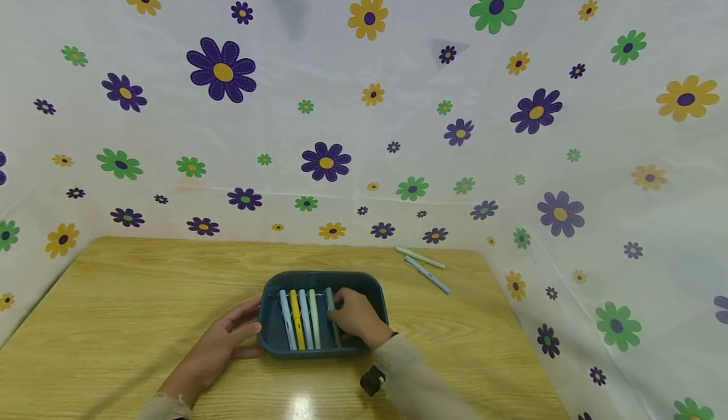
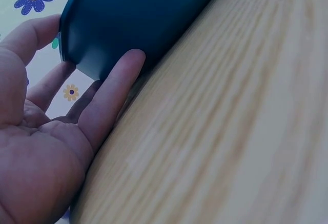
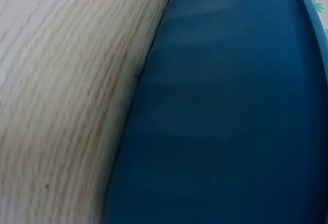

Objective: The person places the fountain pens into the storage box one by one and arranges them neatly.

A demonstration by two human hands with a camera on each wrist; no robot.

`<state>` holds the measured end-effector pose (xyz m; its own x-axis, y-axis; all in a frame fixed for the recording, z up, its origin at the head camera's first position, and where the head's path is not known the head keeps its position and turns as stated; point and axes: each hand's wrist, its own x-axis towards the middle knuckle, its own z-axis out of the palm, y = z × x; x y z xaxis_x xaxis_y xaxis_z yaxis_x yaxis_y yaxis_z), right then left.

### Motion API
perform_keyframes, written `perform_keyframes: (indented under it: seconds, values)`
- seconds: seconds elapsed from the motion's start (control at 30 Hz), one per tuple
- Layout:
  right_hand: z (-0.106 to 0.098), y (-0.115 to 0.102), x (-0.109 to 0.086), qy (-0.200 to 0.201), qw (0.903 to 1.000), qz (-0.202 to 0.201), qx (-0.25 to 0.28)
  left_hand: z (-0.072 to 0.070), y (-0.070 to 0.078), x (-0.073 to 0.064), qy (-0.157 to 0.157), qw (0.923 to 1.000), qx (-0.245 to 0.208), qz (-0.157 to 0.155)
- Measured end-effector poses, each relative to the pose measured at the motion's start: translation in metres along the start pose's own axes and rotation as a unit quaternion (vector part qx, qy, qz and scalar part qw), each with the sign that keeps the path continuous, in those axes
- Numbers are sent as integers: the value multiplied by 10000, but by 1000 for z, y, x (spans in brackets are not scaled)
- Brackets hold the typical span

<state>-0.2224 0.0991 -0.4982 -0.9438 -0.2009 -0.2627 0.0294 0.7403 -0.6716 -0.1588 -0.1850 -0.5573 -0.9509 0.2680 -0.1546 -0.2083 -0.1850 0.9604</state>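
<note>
A dark teal plastic bin (image 1: 267, 338) stands on the table with several capped pens side by side in it. Among them, left to right, are a light blue pen (image 1: 287, 319), a yellow pen (image 1: 297, 319) and a pale green pen (image 1: 314, 319). My right hand (image 1: 355, 314) reaches into the bin and pinches a dark green pen (image 1: 330, 299) near its upper end. Only the bin's outer wall (image 3: 220, 101) shows in the right wrist view. At the bin's left end, my left hand (image 1: 224, 341) touches the wall with fingers spread and fairly straight, fingertips (image 2: 134, 57) against the side.
Behind the bin to the right, a pale green pen (image 1: 421, 257) and a blue pen (image 1: 428, 275) lie on the wooden table (image 1: 170, 300). A white flower-print sheet (image 1: 318, 117) hangs at the table's back and sides. A small black object (image 1: 372, 380) hangs at my right sleeve.
</note>
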Motion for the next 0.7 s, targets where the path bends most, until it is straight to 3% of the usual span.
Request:
perform_keyframes:
  seconds: [0.3,0.7]
  values:
    - [7,-3,2,-154,9983,107,545,0,-1,1,20,10000,-21,23]
    - [9,-6,1,-203,9987,69,465,3,1,-1,51,10000,-19,-32]
